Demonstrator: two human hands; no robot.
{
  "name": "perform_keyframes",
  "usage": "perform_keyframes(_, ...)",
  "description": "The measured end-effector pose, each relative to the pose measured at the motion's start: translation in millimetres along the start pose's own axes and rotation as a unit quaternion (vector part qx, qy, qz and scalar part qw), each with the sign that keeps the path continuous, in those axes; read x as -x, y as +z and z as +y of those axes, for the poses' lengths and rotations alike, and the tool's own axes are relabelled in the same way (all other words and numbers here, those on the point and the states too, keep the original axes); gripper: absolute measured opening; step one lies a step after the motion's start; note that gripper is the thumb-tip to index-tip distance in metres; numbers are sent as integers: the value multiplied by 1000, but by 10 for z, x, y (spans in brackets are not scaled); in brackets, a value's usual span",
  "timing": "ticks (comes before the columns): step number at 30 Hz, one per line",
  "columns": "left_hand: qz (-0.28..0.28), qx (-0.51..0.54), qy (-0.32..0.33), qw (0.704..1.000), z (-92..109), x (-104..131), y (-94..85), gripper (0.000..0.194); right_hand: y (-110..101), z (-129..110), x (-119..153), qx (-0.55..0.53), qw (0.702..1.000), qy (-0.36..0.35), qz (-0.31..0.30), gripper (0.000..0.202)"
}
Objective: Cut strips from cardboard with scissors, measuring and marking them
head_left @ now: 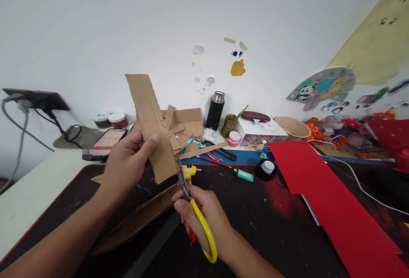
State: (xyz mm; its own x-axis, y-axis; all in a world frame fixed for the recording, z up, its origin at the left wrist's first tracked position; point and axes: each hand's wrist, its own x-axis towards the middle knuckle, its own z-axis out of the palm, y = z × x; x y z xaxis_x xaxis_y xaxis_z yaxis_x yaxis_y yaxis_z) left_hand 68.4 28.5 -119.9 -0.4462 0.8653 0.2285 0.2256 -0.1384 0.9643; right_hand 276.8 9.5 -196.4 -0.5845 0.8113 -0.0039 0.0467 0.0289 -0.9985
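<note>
Nearest the camera, over the dark desk mat, the right hand is closed through the handles of yellow-handled scissors, whose blades point up and away and meet the lower edge of a long cardboard strip. The left hand grips that strip from the left, thumb pressed on its front face and fingers behind, holding it upright and tilted above the mat. Under both hands a larger flat cardboard piece lies on the mat. Just beyond the scissors sits a yellow glue gun, partly hidden by the strip. To the right, a big red paper sheet lies across the mat, with a roll of black tape and a small green lighter near its left edge. Farther back, a heap of cardboard offcuts rests behind the strip, a phone lies to the left, and a black flask stands by the white wall.
</note>
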Motion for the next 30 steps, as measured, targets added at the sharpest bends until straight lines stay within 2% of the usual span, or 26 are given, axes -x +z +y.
perform_keyframes(6, 3, 26, 8, 1000, -13, -8, 11, 41, -8, -15, 16, 8, 1000, -3, 0, 49)
perform_keyframes(13, -1, 9, 13, 1000, -41, -22, 6, 40, -10, -15, 11, 5, 1000, -4, 3, 43)
perform_keyframes(30, -8, -3, 5, 1000, -63, -13, -16, 42, -4, 2, 30, 9, 1000, 5, 5, 42)
